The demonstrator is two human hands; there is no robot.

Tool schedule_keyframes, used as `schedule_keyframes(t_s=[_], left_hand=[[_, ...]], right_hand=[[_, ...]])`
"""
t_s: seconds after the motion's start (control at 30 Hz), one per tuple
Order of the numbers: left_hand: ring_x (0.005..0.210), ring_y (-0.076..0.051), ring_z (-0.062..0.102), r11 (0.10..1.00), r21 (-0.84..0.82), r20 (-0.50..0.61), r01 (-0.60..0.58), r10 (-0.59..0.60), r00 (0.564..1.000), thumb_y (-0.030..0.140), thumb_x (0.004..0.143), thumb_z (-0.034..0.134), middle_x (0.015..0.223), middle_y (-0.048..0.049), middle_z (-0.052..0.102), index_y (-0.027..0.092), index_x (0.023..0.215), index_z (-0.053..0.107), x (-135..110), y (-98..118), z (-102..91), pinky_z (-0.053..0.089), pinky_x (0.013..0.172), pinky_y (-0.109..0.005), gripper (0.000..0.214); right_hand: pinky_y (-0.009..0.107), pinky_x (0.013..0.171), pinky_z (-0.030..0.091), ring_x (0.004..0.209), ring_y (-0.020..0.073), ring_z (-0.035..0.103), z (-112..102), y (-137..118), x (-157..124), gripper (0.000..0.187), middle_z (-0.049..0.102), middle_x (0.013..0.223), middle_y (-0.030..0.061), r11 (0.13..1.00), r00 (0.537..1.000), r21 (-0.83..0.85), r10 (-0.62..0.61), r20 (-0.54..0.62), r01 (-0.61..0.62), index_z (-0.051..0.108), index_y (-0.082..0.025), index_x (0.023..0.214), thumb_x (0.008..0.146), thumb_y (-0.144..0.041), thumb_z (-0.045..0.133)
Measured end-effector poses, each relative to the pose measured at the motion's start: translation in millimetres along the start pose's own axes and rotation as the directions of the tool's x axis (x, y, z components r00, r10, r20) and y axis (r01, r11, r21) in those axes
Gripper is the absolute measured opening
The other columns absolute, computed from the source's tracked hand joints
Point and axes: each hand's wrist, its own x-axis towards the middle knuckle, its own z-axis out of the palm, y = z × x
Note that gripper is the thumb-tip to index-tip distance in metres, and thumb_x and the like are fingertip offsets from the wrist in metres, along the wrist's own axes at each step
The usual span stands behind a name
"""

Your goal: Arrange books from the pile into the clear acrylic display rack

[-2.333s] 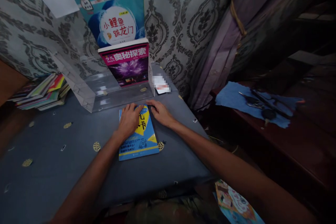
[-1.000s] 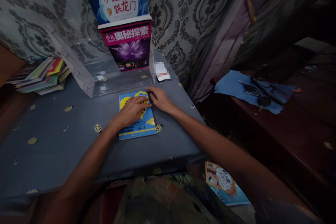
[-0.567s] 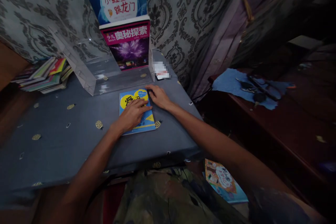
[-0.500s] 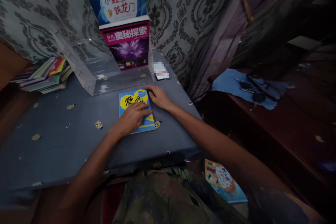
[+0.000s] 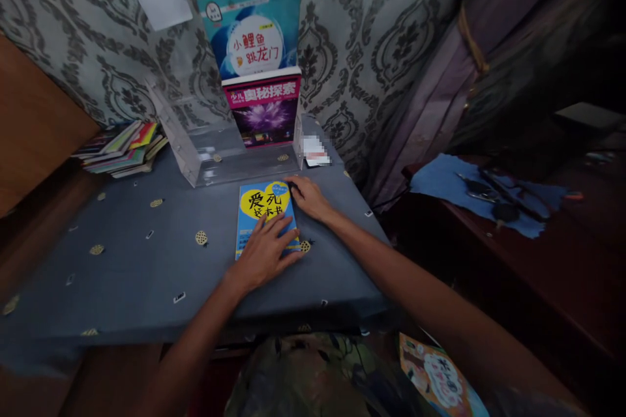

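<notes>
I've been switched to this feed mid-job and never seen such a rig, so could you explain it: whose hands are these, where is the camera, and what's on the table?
There is no machine here: these are one person's bare hands. The only view comes from a camera worn on that person's head, looking forward and down, so the forearms enter from below.

The left hand lies spread over the lower part of a blue-and-yellow book. The right hand is at its top right corner; whether it touches is hard to tell. Neither seems to grip anything.

On the patterned table, a clear stand is behind the book, with upright books at its right side. A stack of books lies further left.
</notes>
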Motion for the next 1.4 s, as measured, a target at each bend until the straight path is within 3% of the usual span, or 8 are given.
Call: schedule_keyframes(t_s=[0.27,0.4,0.57,0.67,0.8,0.9,1.07,1.4], left_hand=[[0.144,-0.029,0.043,0.999,0.000,0.009,0.041,-0.041,0.999,0.047,0.098,0.057,0.147,-0.0109,0.055,0.025,0.120,0.064,2,8,-3.0,0.032,0.120,-0.056,0.032],[0.142,-0.029,0.046,0.999,0.019,0.089,0.040,-0.042,0.995,0.033,0.094,0.062,0.145,-0.0108,0.057,0.025,0.115,0.064,-10,7,-17.0,0.034,0.119,-0.055,0.023],[0.147,-0.027,0.040,0.997,0.056,0.261,0.062,-0.074,0.963,0.004,0.080,0.052,0.152,-0.0082,0.053,0.024,0.115,0.061,-50,-15,-43.6,0.031,0.120,-0.057,0.041],[0.139,-0.026,0.050,0.996,0.017,0.255,0.092,-0.094,0.962,0.002,0.080,0.046,0.146,-0.0081,0.058,0.023,0.110,0.060,-62,-32,-55.7,0.038,0.117,-0.053,0.040],[0.113,-0.023,0.066,0.978,-0.118,0.083,0.171,-0.162,0.983,0.019,0.097,0.042,0.122,-0.0090,0.070,0.023,0.117,0.060,-35,-53,-54.1,0.053,0.099,-0.040,0.028],[0.122,-0.025,0.062,0.976,-0.100,-0.045,0.195,-0.200,0.979,0.023,0.101,0.037,0.131,-0.0122,0.066,0.019,0.130,0.057,7,-69,-39.1,0.050,0.105,-0.042,0.036],[0.131,-0.026,0.056,0.975,0.019,-0.075,0.221,-0.219,0.973,0.024,0.101,0.037,0.142,-0.0165,0.060,0.014,0.136,0.055,59,-94,-12.0,0.044,0.112,-0.046,0.040],[0.135,-0.027,0.053,0.967,0.052,-0.065,0.249,-0.246,0.967,0.025,0.103,0.039,0.146,-0.0182,0.057,0.011,0.135,0.058,65,-99,0.3,0.042,0.113,-0.046,0.040]], right_hand=[[0.048,0.103,0.047,0.113,0.0276,0.061,0,-5,2,0.037,0.070,0.124,0.0144,1.000,1.000,-0.011,0.010,0.012,-0.010,0.064,-0.016,0.124,0.091,-0.015,0.047],[0.040,0.094,0.048,0.100,0.0253,0.064,-8,-16,3,0.027,0.074,0.108,0.0124,0.996,0.997,-0.044,0.074,-0.021,-0.075,0.068,-0.016,0.114,0.094,-0.024,0.052],[0.030,0.071,0.045,0.071,0.0195,0.062,-29,-38,0,0.030,0.071,0.076,0.0056,0.989,0.986,0.016,0.148,0.071,-0.150,0.071,-0.016,0.096,0.100,-0.034,0.047],[0.028,0.066,0.041,0.065,0.0176,0.060,-33,-48,-1,0.032,0.065,0.063,0.0014,0.989,0.981,0.073,0.119,0.151,-0.131,0.067,-0.017,0.085,0.101,-0.036,0.047],[0.027,0.064,0.041,0.060,0.0162,0.060,-32,-51,-1,0.031,0.062,0.058,-0.0010,0.978,0.977,0.139,0.133,0.167,-0.157,0.064,-0.018,0.081,0.101,-0.034,0.046],[0.027,0.065,0.042,0.060,0.0160,0.061,-31,-49,-2,0.028,0.063,0.059,-0.0012,0.975,0.976,0.157,0.128,0.174,-0.156,0.067,-0.017,0.089,0.101,-0.033,0.047],[0.028,0.067,0.045,0.064,0.0166,0.063,-32,-46,-4,0.027,0.066,0.064,-0.0002,0.978,0.976,0.152,0.117,0.184,-0.145,0.070,-0.015,0.107,0.099,-0.032,0.049],[0.028,0.067,0.044,0.067,0.0160,0.062,-33,-42,-1,0.030,0.071,0.074,0.0031,0.981,0.970,0.126,0.116,0.214,-0.145,0.072,-0.015,0.110,0.099,-0.032,0.051]])
